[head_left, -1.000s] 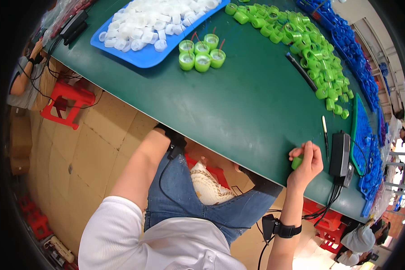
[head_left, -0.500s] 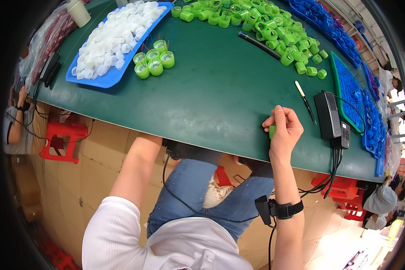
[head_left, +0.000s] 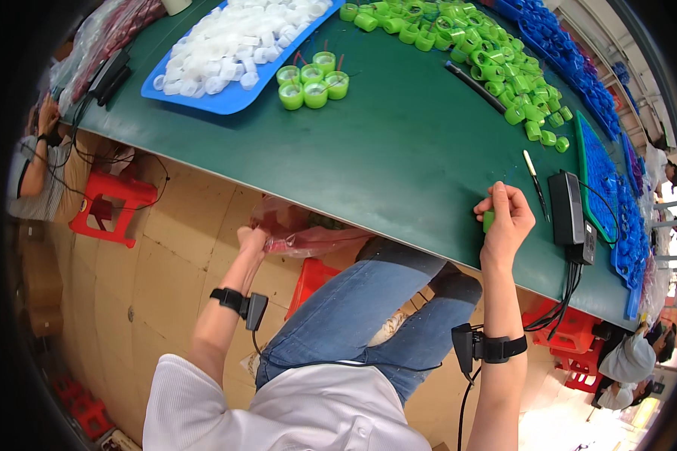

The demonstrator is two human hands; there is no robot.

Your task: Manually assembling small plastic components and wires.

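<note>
Just below the table's front edge, my left hand (head_left: 253, 239) is closed on the edge of a clear plastic bag (head_left: 297, 239) with reddish contents. Part of the bag is hidden under the table. Over the right part of the green tabletop (head_left: 399, 165), my right hand (head_left: 508, 219) curls around a small green plastic cylinder (head_left: 489, 220), with thumb and forefinger close together. A fine wire seems to rise near those fingertips. A white-and-black pen-like tool (head_left: 535, 186) lies to the right of this hand.
Several green cylinders with wires (head_left: 314, 81) stand beside a blue tray (head_left: 229, 103) of white caps. A heap of green cylinders (head_left: 496, 71) and a black stick (head_left: 474, 86) lie farther back. Black power adapters (head_left: 568, 210) and blue parts (head_left: 598, 165) are at right. A red stool (head_left: 113, 203) stands left.
My left hand has come out from under the table, drawing the plastic bag into view. My right hand keeps the green cylinder. The whole view has shifted slightly.
</note>
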